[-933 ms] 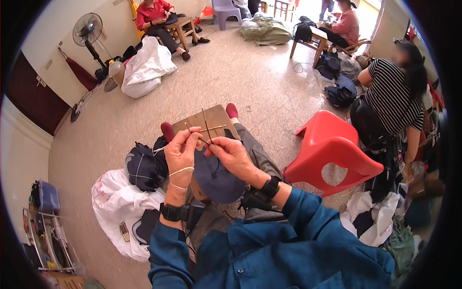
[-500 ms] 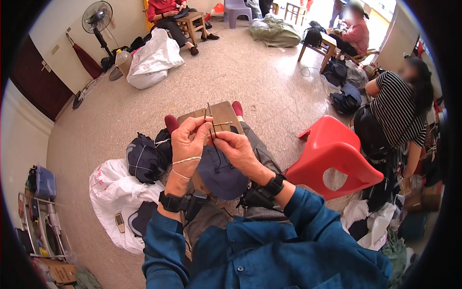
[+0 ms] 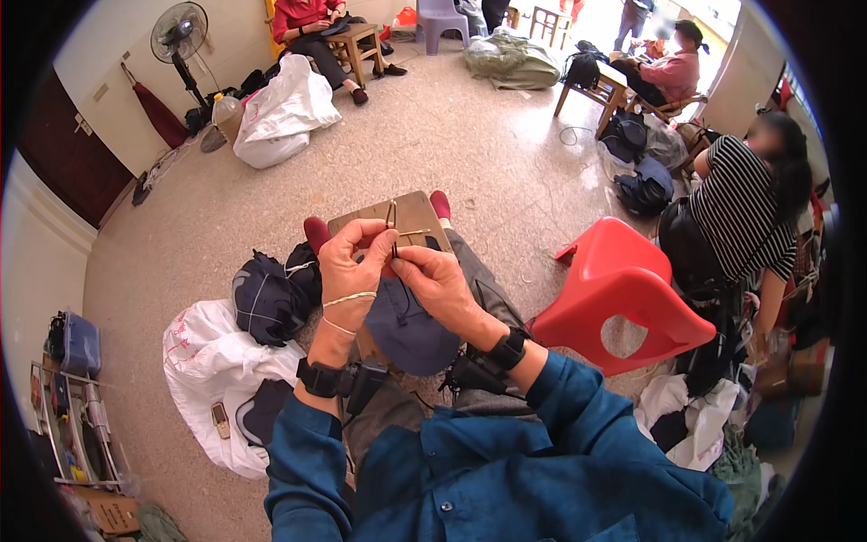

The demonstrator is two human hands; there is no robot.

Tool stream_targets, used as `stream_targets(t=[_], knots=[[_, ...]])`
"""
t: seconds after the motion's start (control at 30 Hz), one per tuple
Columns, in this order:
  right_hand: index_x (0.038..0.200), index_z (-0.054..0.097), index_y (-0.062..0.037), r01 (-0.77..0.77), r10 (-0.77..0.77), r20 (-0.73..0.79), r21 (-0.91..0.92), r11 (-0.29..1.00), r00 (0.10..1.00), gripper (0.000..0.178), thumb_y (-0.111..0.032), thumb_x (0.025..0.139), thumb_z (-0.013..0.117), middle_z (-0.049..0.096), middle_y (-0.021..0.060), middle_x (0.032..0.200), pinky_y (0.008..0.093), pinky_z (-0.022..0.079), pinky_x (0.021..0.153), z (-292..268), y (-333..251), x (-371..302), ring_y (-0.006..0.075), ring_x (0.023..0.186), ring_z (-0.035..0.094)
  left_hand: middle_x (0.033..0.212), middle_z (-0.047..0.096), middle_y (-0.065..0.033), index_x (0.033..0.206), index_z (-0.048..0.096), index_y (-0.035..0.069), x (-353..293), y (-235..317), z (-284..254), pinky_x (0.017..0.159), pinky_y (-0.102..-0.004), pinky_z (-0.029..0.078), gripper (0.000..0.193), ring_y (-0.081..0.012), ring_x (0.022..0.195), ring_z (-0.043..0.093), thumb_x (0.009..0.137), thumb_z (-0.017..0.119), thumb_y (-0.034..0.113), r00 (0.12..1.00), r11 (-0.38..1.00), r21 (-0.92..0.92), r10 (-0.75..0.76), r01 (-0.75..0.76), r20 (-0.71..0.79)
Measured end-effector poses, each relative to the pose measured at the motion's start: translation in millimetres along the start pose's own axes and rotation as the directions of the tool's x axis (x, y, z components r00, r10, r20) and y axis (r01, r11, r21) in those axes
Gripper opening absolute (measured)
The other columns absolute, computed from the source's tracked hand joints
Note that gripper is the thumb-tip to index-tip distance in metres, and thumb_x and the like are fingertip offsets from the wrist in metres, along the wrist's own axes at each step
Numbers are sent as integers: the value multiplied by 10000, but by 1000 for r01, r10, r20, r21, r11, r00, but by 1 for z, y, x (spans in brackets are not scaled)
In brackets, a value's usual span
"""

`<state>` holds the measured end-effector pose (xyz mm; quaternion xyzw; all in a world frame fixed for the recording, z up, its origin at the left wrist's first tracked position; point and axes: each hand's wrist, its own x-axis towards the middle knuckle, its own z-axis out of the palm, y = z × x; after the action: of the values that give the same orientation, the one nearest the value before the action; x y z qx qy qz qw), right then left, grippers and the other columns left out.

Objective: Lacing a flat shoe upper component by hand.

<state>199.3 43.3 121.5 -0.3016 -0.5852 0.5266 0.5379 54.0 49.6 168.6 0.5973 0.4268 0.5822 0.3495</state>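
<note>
Both my hands are raised over my lap, working on one thin dark cord. My left hand pinches it between thumb and fingers, and a narrow loop stands up above the fingertips. Just to the right and slightly lower, my right hand pinches the same cord, with a strand hanging below. Beneath the hands a navy cap lies on my lap. Behind them is a small wooden stool; a thin pale stick shows over its top, and I cannot tell what it is.
A red plastic stool stands at my right, with a person in a striped top beyond it. At my left are a bundle of dark caps and a white sack with a phone on it. Other people sit farther back.
The cord's upper ends, apart and crossing half a second ago, now form a narrow closed loop above my left fingertips. My right hand has shifted slightly left, closer to my left hand.
</note>
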Motion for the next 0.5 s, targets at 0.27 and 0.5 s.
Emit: stream_targets(t=[0.27,0.5], knots=[[1104,700,59,-35,35,-47,10,999,998,192,-81,1027,593,748,81,936,257,555,820,-12,1,1,120,903,699,910,679,-4,1137,692,-14,-22,-10,-13,681,-173,466,193,-41,775,587,982,700,102,992,997,48,-62,67,-106],[1131,699,24,-89,91,-38,51,995,995,188,-102,1041,593,727,67,1011,267,536,890,-24,-3,2,126,965,669,980,653,-131,979,683,25,-117,-81,-7,878,-380,504,199,-306,956,647,798,765,28,996,898,436,-26,60,-84]])
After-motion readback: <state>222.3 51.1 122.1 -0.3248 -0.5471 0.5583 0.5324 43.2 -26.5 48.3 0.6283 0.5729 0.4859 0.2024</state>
